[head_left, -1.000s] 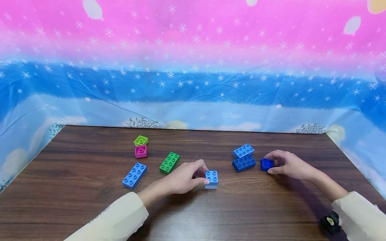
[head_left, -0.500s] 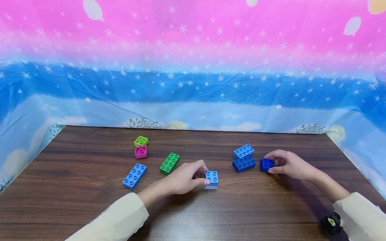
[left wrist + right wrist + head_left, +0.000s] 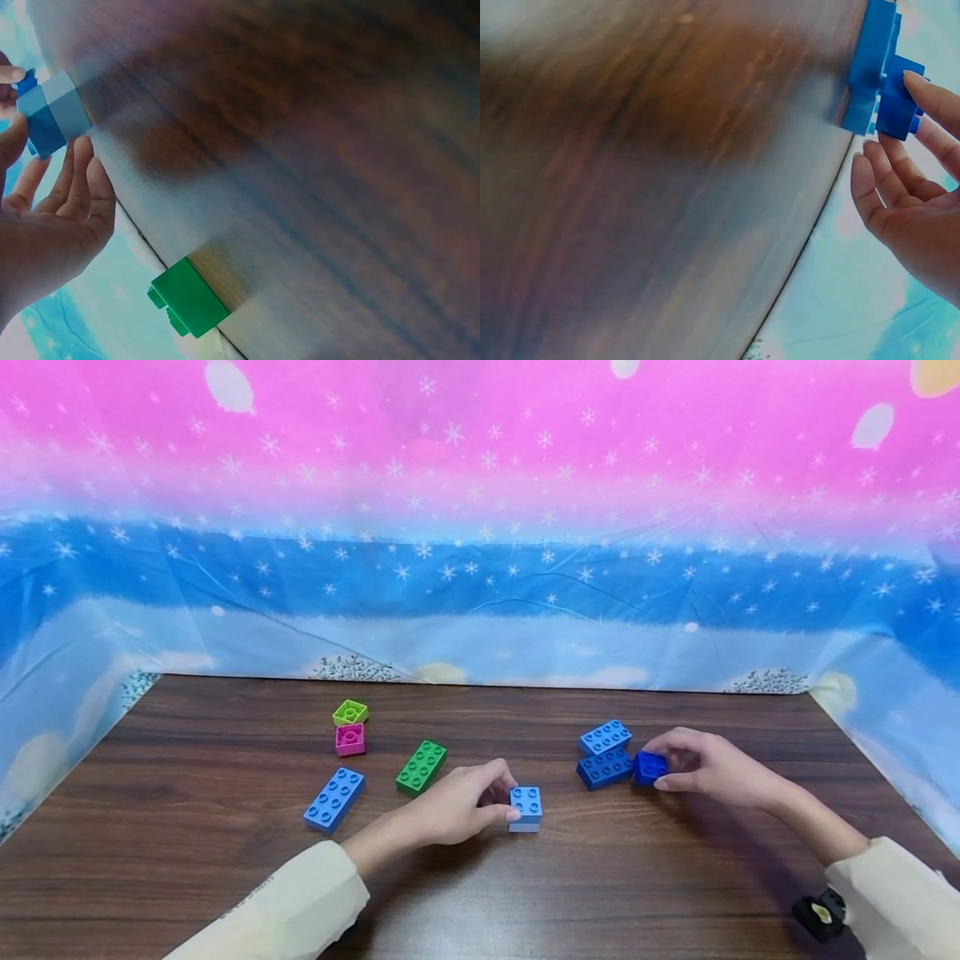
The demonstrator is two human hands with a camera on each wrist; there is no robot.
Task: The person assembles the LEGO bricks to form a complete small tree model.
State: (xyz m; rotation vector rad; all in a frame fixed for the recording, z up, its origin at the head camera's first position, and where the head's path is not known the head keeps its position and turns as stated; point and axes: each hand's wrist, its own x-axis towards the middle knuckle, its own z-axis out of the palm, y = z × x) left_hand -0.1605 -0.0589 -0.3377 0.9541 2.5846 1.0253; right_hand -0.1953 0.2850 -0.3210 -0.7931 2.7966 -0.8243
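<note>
Near the middle of the table, my left hand (image 3: 459,803) pinches a light blue square toy building brick (image 3: 526,801). That brick sits on a paler brick (image 3: 524,827), also visible in the left wrist view as a paler brick (image 3: 68,105) against the table. To the right, my right hand (image 3: 716,768) grips a dark blue square brick (image 3: 650,768) between thumb and fingers. In the right wrist view this dark blue brick (image 3: 898,97) appears raised off the tabletop. Just left of it lie a medium blue long brick (image 3: 604,769) and a lighter blue long brick (image 3: 606,737).
Left of my left hand are a green long brick (image 3: 422,767) and a blue long brick (image 3: 334,800). Farther back, a magenta brick (image 3: 350,740) and a lime brick (image 3: 350,712) lie with their hollow sides up. A patterned cloth (image 3: 480,585) hangs behind the table (image 3: 225,860).
My right hand has moved slightly left and up with the dark blue brick, bringing it close to the two long blue bricks. The left hand holds still.
</note>
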